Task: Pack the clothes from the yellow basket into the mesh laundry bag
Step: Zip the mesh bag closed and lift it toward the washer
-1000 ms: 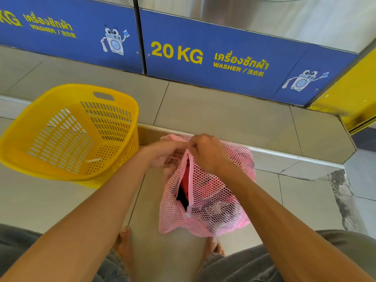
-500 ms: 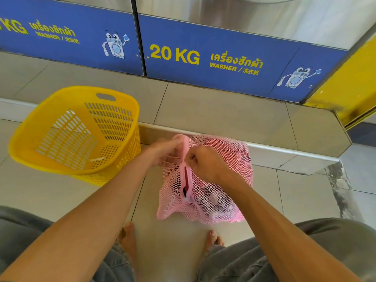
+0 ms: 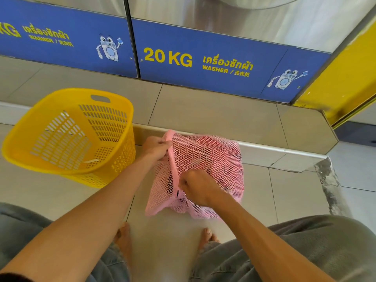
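Note:
A pink mesh laundry bag (image 3: 211, 159) stands on the tiled floor between my knees, bulging with red and dark clothes seen through the net. My left hand (image 3: 155, 148) pinches the top end of the bag's pink zipper strip. My right hand (image 3: 198, 189) is closed on the zipper near its lower end, where only a short dark gap shows. The yellow basket (image 3: 67, 137) sits to the left, tilted toward me, with no clothes visible inside.
A raised tiled step (image 3: 213, 117) runs behind the bag, below blue washer panels (image 3: 203, 62) marked 20 KG. A yellow frame (image 3: 345, 78) stands at the right. My bare feet (image 3: 124, 239) and grey-trousered knees are at the bottom.
My right hand has slid down along the zipper from the top to near its lower end, and the bag's opening has narrowed to a small gap. My left hand still holds the top.

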